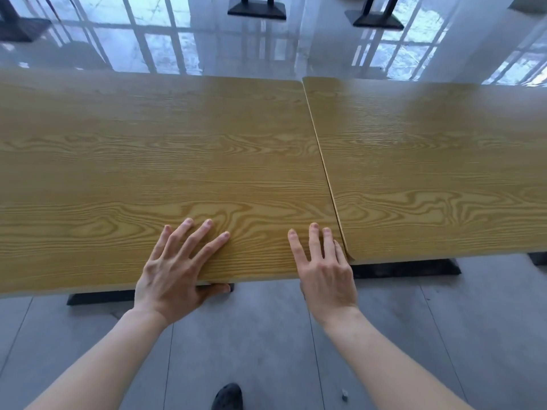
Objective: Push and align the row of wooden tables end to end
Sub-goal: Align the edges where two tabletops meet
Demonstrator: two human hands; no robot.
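A dark shoe [227, 395] stood on the grey floor [414, 335] nearest the camera. The left hand [174, 270] gripped the near edge of the left tabletop [148, 161], fingers spread on top, thumb underneath. The right hand [324, 270] lay flat and spread beside the seam, where the right tabletop [444, 161] touched but sat slightly farther back. No writing showed. Beyond, black table bases [257, 8] stood on glossy flooring.

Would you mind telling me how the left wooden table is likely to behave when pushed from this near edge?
The left table probably moves as one stiff slab, since its top looks rigid. Its black base on the smooth grey floor suggests sliding rather than tipping, though likely heavily. With the left hand and right hand both near the right end, it may pivot.
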